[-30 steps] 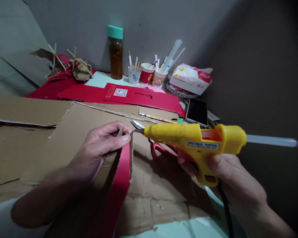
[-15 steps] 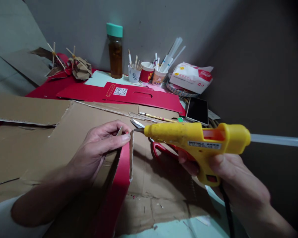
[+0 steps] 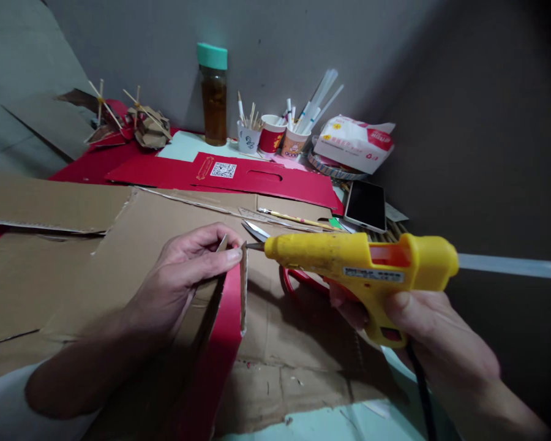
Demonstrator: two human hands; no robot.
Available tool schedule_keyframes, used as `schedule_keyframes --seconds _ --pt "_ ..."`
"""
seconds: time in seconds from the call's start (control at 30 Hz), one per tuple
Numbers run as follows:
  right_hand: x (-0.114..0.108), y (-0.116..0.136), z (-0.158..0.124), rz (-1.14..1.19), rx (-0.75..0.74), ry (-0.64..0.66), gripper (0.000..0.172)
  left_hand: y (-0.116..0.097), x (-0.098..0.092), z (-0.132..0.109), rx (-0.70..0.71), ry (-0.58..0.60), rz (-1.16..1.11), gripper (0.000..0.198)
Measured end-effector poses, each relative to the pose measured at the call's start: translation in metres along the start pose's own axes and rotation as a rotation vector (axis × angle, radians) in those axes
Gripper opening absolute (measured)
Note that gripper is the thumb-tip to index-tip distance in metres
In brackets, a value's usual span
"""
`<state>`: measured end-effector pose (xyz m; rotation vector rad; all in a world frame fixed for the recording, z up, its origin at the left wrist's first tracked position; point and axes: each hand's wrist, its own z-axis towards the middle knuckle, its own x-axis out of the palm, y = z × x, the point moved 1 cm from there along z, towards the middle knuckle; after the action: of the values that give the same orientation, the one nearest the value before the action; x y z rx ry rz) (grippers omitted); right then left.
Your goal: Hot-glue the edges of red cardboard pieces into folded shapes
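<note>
My left hand pinches the upper end of a folded red cardboard piece, its brown cut edge turned to the right. My right hand is wrapped round the handle of a yellow hot glue gun, with fingers at the trigger. The gun's metal nozzle points left, at the top of the cardboard's cut edge; whether it touches cannot be told. From the gun's back end sticks a clear glue stick. Beneath the gun lies a pair of scissors with red handles, partly hidden.
Brown cardboard sheets cover the table. Behind lie a red card strip, a pencil and a phone. Along the wall stand a bottle, several filled paper cups and a white-and-red packet. Stick-and-cardboard models sit back left.
The glue gun in my right hand has shifted slightly left and its nozzle has dipped a little at the cardboard's edge. My left hand and the red cardboard have barely moved.
</note>
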<state>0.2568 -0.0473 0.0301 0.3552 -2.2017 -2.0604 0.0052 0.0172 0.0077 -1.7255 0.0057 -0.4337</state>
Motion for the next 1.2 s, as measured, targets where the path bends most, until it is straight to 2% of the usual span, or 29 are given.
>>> schedule_keyframes --seconds 0.47,0.8,1.03,1.2 --pt "-0.001 0.009 -0.007 -0.136 0.009 -0.031 0.037 -0.002 0.000 -0.001 -0.028 -0.022 -0.006 0.005" --pt "-0.001 0.011 -0.010 -0.098 0.035 -0.006 0.028 -0.004 0.000 -0.003 -0.050 -0.053 0.011 0.008" --pt "-0.002 0.007 -0.007 -0.186 -0.026 -0.007 0.033 -0.004 0.003 -0.006 -0.080 -0.048 0.004 0.011" --pt "0.002 0.014 -0.003 -0.094 -0.055 -0.010 0.033 -0.004 0.001 -0.007 -0.068 -0.047 0.042 0.011"
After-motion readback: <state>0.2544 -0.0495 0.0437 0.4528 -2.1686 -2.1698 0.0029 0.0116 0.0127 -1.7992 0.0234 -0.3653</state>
